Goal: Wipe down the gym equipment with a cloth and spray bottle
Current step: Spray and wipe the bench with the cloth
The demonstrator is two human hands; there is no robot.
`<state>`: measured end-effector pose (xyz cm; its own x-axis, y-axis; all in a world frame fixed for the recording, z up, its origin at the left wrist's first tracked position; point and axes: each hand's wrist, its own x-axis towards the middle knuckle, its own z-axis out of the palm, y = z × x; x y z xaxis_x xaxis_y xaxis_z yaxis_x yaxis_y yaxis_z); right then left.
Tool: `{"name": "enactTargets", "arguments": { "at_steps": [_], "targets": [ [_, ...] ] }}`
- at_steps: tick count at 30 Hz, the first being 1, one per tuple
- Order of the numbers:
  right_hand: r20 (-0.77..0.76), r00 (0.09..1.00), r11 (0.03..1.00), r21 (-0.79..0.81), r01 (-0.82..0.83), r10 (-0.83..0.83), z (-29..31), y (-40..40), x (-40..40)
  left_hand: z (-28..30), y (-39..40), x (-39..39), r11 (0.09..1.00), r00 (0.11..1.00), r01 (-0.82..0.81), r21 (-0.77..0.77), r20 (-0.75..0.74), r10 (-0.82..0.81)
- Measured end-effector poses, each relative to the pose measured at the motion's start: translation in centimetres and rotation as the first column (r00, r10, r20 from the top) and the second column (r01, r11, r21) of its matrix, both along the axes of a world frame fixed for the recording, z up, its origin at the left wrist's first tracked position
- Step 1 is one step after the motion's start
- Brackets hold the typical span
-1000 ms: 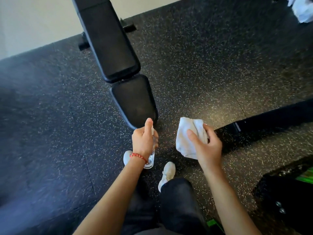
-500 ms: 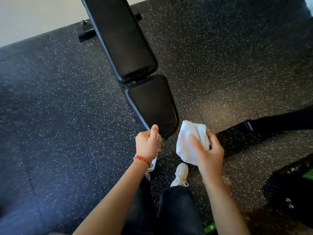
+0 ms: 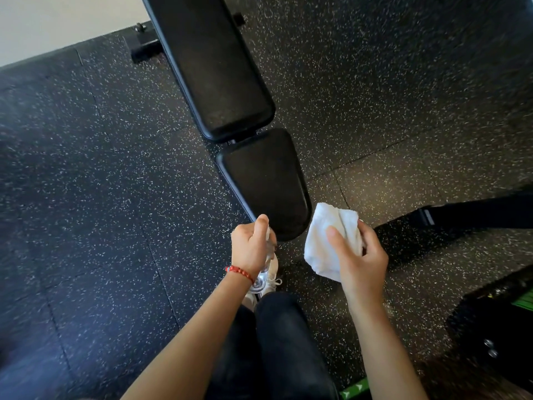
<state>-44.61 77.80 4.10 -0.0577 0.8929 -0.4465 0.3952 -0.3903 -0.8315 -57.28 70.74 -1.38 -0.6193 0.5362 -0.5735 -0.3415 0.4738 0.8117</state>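
While L hand (image 3: 250, 249) grip clasps spray bottle (image 3: 263, 269) | R hand (image 3: 360, 259) grip pinches cloth (image 3: 326, 243) nr bench (image 3: 265, 183)

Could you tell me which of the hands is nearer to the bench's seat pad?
Left. The left hand, gripping the spray bottle, overlaps the seat pad's near corner; the right hand, holding the cloth, sits off its right side.

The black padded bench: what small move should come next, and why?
Probably press the spray. The left hand grips the clear plastic spray bottle at the near end of the black padded bench, thumb on top; the right hand holds the white folded cloth off the pad.
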Motion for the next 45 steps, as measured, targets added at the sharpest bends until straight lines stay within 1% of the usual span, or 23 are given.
{"name": "enactTargets", "arguments": {
  "at_steps": [5,11,14,18,21,25,28,31,33,35,37,41,45],
  "targets": [
    [0.004,0.999,0.998,-0.021,-0.054,0.054,-0.3,1.8,-0.5,-0.1,0.4,-0.5,0.997,0.997,-0.044,-0.061,-0.064,0.041],
    [0.004,0.994,0.994,-0.002,-0.106,0.106,-0.4,3.4,-1.8,-0.3,0.4,-1.9,0.993,0.993,-0.096,-0.068,-0.068,0.091],
    [0.006,0.993,0.993,0.004,-0.117,0.117,-0.5,3.7,-3.2,-0.6,0.4,-3.5,0.991,0.992,-0.092,-0.092,-0.094,0.084],
    [0.028,0.991,0.991,0.007,-0.134,0.134,-0.7,3.8,-6.1,-0.4,0.8,-6.9,0.988,0.986,-0.126,-0.094,-0.122,0.114],
    [0.039,0.993,0.994,0.016,-0.109,0.109,-0.8,4.0,-9.3,-0.2,1.1,-10.2,0.989,0.979,-0.126,-0.083,-0.173,0.11],
    [0.06,0.997,0.998,0.025,-0.056,0.055,-0.9,4.3,-14.8,-0.5,1.7,-16.1,0.997,0.983,-0.046,-0.055,-0.182,0.035],
    [0.076,0.997,0.999,0.038,-0.007,0.004,-0.8,4.1,-19.1,-0.3,2.3,-21.0,0.998,0.976,0.004,-0.06,-0.216,-0.017],
    [0.077,0.996,0.998,0.047,0.031,-0.034,-0.2,3.9,-23.2,0.6,3.1,-25.6,0.998,0.98,0.05,-0.031,-0.19,-0.055],
    [0.067,0.996,0.998,0.032,0.056,-0.058,-0.1,3.8,-25.6,0.5,3.6,-28.3,0.993,0.971,0.115,-0.033,-0.206,-0.119],
    [0.056,0.994,0.996,0.019,0.09,-0.091,-0.2,3.7,-27.6,0.4,4.3,-30.5,0.989,0.972,0.15,-0.02,-0.179,-0.151],
    [0.057,0.993,0.994,0.015,0.104,-0.105,-0.2,3.8,-29.2,0.3,5.0,-32.3,0.988,0.971,0.155,-0.018,-0.183,-0.156],
    [0.06,0.992,0.994,0.012,0.11,-0.11,-0.2,4.5,-31.1,-0.1,6.1,-34.9,0.993,0.974,0.118,-0.026,-0.193,-0.121],
    [0.059,0.992,0.994,0.013,0.113,-0.114,-0.3,6.4,-32.9,-0.7,7.5,-37.4,0.993,0.973,0.096,-0.066,-0.206,-0.108]
  ]
}}
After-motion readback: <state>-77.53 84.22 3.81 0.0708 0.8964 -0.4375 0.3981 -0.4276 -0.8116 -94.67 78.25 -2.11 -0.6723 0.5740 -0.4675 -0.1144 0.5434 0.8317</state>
